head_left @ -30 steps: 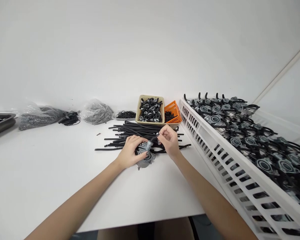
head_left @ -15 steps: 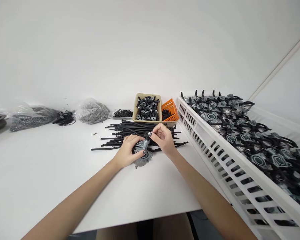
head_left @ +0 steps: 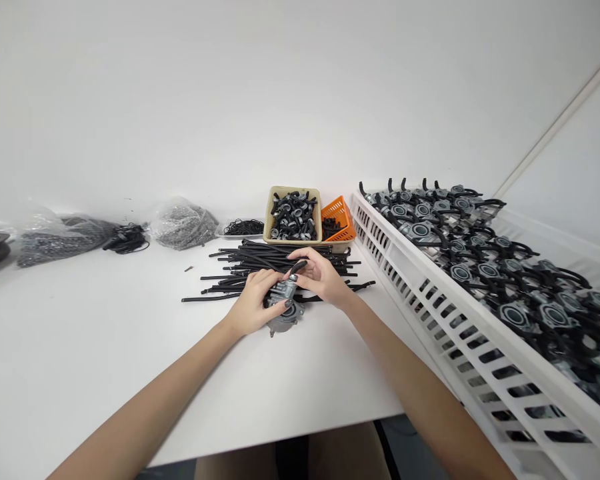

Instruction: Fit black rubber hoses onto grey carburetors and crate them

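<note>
My left hand [head_left: 253, 300] is closed around a grey metal carburetor [head_left: 284, 322] on the white table, thumb across its front. Out of the carburetor's top rises a short, bent black rubber piece [head_left: 299, 267], leaning to the right. My right hand [head_left: 324, 279] is at that piece, its thumb at the base and its fingers curved behind. The far side of this grip is hidden. Just behind both hands lies a spread of black rubber hoses [head_left: 260, 255].
A white slotted crate [head_left: 430, 287] full of carburetors with black hoses stands at the right. Along the wall are a beige basket [head_left: 267, 230] of black-and-metal parts, an orange basket [head_left: 347, 217], a tray of black rings [head_left: 244, 228] and plastic bags of small parts [head_left: 183, 225].
My right hand has shifted slightly left and down, from the tip of the black rubber piece to its base, and its fingers have opened out. The left hand stays on the carburetor.
</note>
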A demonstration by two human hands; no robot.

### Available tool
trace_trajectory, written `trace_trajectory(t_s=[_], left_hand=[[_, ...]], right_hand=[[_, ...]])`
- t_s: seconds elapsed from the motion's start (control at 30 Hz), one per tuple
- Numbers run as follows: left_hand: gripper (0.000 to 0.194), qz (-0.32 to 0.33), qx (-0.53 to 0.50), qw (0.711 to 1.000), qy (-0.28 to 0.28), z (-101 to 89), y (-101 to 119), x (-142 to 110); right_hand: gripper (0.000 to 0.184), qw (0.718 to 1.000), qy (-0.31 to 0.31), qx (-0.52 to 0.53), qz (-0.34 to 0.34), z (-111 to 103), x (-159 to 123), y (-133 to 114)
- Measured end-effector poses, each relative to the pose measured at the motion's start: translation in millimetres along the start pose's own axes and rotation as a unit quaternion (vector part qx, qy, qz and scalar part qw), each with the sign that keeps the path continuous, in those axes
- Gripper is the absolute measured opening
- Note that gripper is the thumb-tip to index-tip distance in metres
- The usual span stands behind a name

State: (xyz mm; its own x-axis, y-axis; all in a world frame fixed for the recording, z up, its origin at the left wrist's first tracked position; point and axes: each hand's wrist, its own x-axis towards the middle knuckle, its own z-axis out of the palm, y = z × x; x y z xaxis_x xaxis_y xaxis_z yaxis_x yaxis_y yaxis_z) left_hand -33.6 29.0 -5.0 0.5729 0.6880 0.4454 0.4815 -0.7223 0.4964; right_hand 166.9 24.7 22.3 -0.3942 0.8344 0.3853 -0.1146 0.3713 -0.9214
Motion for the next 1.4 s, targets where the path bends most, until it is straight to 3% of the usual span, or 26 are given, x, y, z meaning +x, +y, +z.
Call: trace_trajectory(t_s=[0.13,0.37,0.6,0.83,1.1,1.4], left_hand=[[0.042,0.008,0.003,1.000,0.005,0.8,0,0],[0.040,0.006,0.001,1.000,-0.004,-0.1,0,-1],[0.038,0.007,-0.005,1.000,-0.005,-0.4,-1,-1],[0.038,0.009,-0.011,1.000,-0.006,-1.9,3,0],[0.040,0.022,-0.006,1.000,0.009,1.1,-3,-2],[0.038,0.007,-0.003,1.000,-0.005,-1.7,1,0]], right_hand=[[0.024,0.999,-0.040,-0.021,0.013,-8,0,-6],[0.025,0.995,-0.074,0.020,0.070,-15,-3,-8],[0.022,0.996,-0.055,0.021,0.071,-13,-1,-4],[0.035,0.991,-0.009,0.065,0.115,-8,2,4],[0.043,0.992,0.013,0.069,0.101,4,3,10],[0.034,0.986,-0.049,0.093,0.126,-8,0,12]])
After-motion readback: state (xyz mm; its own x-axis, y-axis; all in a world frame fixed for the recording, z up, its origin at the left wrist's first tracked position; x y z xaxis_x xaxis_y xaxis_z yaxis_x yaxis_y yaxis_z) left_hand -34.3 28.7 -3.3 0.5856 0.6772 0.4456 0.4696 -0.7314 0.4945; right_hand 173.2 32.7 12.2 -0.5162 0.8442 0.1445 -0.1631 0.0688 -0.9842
